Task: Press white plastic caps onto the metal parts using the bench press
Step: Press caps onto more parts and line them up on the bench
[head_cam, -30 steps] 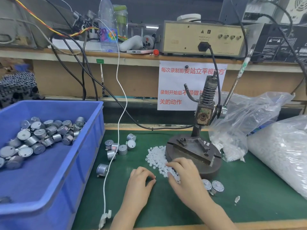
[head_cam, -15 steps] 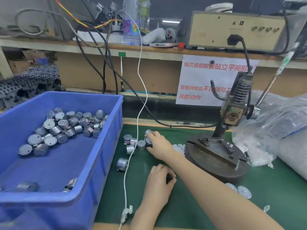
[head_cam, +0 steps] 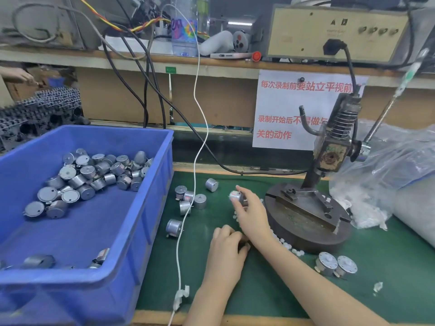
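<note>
My right hand (head_cam: 250, 211) reaches across the green mat and pinches a small round metal part (head_cam: 236, 196), lifted just left of the bench press (head_cam: 308, 212). My left hand (head_cam: 227, 251) rests on the mat below it with fingers curled; what it holds is hidden. White plastic caps (head_cam: 286, 246) lie scattered along the front edge of the press's round base. Several loose metal parts (head_cam: 191, 200) sit on the mat between the bin and my right hand. Two capped parts (head_cam: 335, 266) lie in front of the press.
A blue bin (head_cam: 131, 234) with several metal parts fills the left. Clear bags of white caps (head_cam: 386, 182) lie right of the press. A white cable (head_cam: 188, 208) hangs across the mat. The press lever (head_cam: 390, 104) slants up right. A shelf with equipment runs behind.
My right hand went from the caps by the press base left to the loose metal parts, picked one up and now lifts it back toward the press. The left hand stayed put.
</note>
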